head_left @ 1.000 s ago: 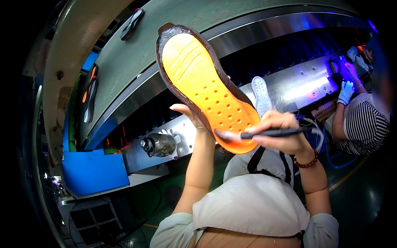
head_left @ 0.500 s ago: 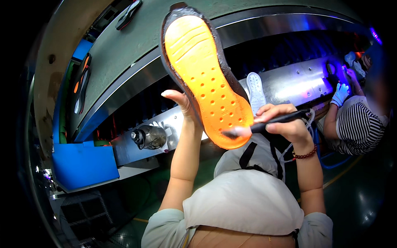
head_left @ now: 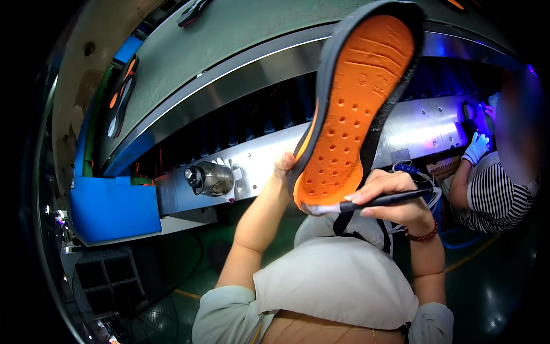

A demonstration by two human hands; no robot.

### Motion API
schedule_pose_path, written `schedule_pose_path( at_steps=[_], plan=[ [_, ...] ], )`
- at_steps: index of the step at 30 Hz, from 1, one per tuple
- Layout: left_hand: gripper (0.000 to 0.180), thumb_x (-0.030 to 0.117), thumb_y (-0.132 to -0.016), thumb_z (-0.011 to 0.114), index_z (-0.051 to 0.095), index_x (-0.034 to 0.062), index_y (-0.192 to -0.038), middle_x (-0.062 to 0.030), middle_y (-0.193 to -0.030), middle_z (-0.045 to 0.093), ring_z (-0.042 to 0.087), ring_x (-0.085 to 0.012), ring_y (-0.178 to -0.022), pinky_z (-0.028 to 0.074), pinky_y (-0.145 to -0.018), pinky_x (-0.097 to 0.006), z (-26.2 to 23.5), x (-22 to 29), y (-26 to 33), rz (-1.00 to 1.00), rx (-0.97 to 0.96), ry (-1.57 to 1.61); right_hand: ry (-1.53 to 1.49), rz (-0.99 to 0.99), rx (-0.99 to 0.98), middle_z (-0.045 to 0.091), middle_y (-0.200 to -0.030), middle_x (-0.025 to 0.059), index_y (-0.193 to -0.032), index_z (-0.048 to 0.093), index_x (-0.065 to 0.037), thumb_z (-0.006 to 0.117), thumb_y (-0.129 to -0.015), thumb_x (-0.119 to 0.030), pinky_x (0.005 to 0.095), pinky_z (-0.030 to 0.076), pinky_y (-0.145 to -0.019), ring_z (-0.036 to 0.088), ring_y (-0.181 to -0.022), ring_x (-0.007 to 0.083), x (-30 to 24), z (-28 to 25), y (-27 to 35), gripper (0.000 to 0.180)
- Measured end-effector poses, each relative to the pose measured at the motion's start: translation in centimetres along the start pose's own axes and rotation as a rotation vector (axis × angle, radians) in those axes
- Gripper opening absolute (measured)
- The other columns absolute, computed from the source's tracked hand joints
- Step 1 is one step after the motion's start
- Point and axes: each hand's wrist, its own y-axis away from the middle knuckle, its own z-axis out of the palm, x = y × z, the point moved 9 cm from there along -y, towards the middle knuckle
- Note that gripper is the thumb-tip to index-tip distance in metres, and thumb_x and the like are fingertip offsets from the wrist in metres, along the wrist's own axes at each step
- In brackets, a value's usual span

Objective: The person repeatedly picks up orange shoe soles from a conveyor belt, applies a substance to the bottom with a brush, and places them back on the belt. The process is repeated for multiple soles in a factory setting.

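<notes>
An orange shoe sole point(head_left: 354, 109) with a dark grey rim is held up in front of me, tread side toward the camera, toe end pointing up. My left hand point(head_left: 285, 168) grips its lower left edge from behind, mostly hidden by the sole. My right hand point(head_left: 395, 195) holds a thin black brush point(head_left: 385, 199) whose tip touches the sole's lower heel edge.
A curved grey conveyor point(head_left: 229, 40) carries more soles point(head_left: 121, 97) at upper left. A steel panel point(head_left: 258, 155) with a clear bottle point(head_left: 211, 179), a blue bin point(head_left: 113, 207) at left. A person in a striped shirt with a white-gloved hand point(head_left: 476, 148) works at right.
The sole has been lifted and tilted more upright, toe swinging to the upper right. My right hand and brush stay at the heel edge. The view shifted slightly.
</notes>
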Motion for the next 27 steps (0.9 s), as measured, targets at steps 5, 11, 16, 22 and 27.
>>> schedule_pose_path(
  at_steps=[5, 11, 16, 22, 27],
  plan=[
    [0.091, 0.048, -0.065, 0.068, 0.027, 0.0025, -0.132, -0.0127, -0.128, 0.041, 0.044, -0.0206, -0.113, 0.033, -0.098, -0.033, 1.5, 1.1, -1.1, -0.073, -0.114, -0.131, 0.009, 0.001, -0.017, 0.064, -0.088, 0.0154, -0.086, 0.063, 0.002, 0.066, -0.067, 0.006, 0.029, 0.048, -0.077, 0.063, -0.082, 0.0228, -1.4, -1.9, -1.0, 0.02],
    [0.09, 0.033, -0.058, 0.079, 0.033, 0.0011, -0.129, -0.015, -0.122, 0.046, 0.047, -0.0214, -0.11, 0.036, -0.095, -0.033, -0.3, -0.5, -1.3, -0.336, -0.028, -0.071, 0.214, 0.052, -0.5, 0.064, -0.088, 0.0144, -0.085, 0.063, 0.001, 0.066, -0.068, 0.001, 0.0303, 0.05, -0.077, 0.063, -0.084, 0.0228, -2.0, 0.5, -0.8, 0.017],
    [0.077, 0.032, -0.063, 0.075, 0.04, 0.0005, -0.124, -0.0154, -0.112, 0.053, 0.055, -0.019, -0.096, 0.043, -0.087, -0.026, 0.4, -1.0, -0.9, -0.425, 0.039, -0.095, 0.179, -0.018, -0.485, 0.064, -0.088, 0.0127, -0.087, 0.062, -0.001, 0.063, -0.071, 0.001, 0.0308, 0.049, -0.077, 0.063, -0.084, 0.0251, -1.6, 0.3, -2.0, 0.016],
    [0.069, 0.032, -0.066, 0.073, 0.045, 0.0003, -0.12, -0.0157, -0.106, 0.057, 0.057, -0.019, -0.095, 0.045, -0.086, -0.029, -0.9, 0.1, 0.6, -0.461, 0.127, -0.166, 0.383, 0.074, -0.611, 0.064, -0.09, 0.0142, -0.086, 0.063, 0.001, 0.065, -0.07, -0.001, 0.0306, 0.05, -0.075, 0.063, -0.086, 0.0239, -3.3, 0.2, -1.7, 0.016],
    [0.068, 0.032, -0.064, 0.074, 0.047, 0.0014, -0.119, -0.0152, -0.108, 0.056, 0.057, -0.0216, -0.096, 0.044, -0.087, -0.032, -0.1, 0.1, 0.5, -0.478, 0.115, -0.11, 0.394, 0.074, -0.56, 0.064, -0.087, 0.0119, -0.085, 0.062, 0.0, 0.063, -0.07, -0.003, 0.03, 0.049, -0.072, 0.062, -0.081, 0.0249, -2.3, -0.5, -1.9, 0.015]
  ],
)
